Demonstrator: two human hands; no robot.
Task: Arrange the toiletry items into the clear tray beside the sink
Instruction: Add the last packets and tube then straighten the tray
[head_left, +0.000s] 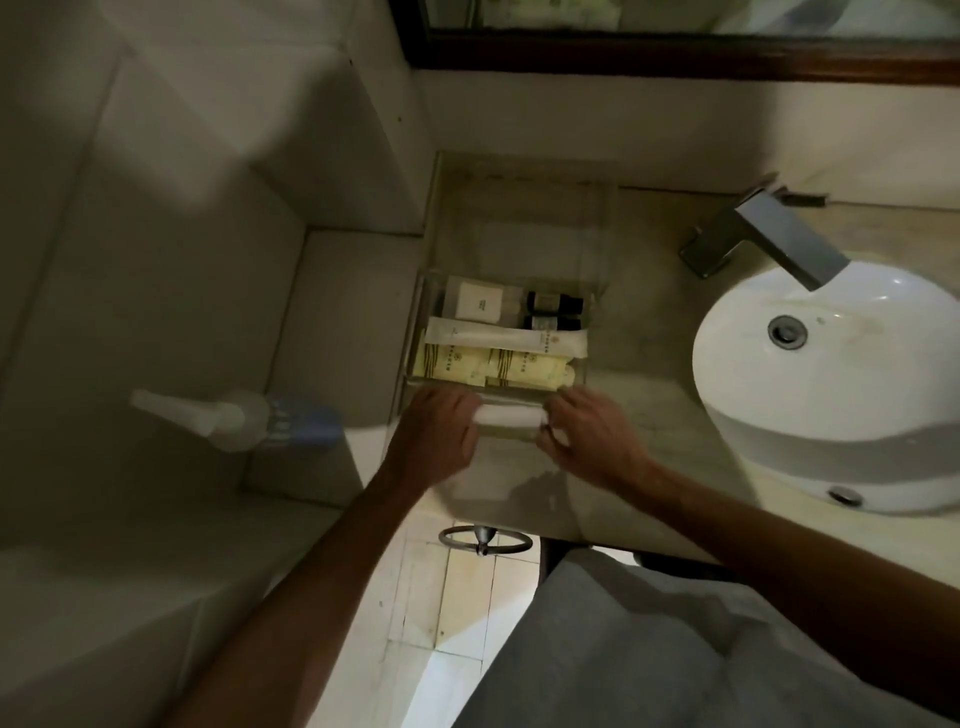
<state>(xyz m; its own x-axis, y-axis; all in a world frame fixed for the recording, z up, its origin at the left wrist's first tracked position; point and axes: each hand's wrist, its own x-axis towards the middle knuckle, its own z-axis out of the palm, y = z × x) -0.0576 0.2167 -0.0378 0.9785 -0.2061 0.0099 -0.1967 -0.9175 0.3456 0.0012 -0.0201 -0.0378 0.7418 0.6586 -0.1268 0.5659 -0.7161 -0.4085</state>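
A clear tray (597, 291) sits on the counter left of the sink (831, 384). Inside lie a white square packet (479, 302), two dark small bottles (553, 310), a long white tube (506, 339) and yellow sachets (498, 368). At the tray's near edge both hands hold a white rolled item (511, 415) by its ends: my left hand (436, 439) grips the left end, my right hand (587, 441) grips the right end. The roll's ends are hidden under my fingers.
A chrome faucet (769, 236) overhangs the white basin. A white spray bottle with a blue label (239, 421) lies on the ledge at left. A metal towel ring (485, 540) hangs below the counter edge. A dark-framed mirror (675, 52) is at the top.
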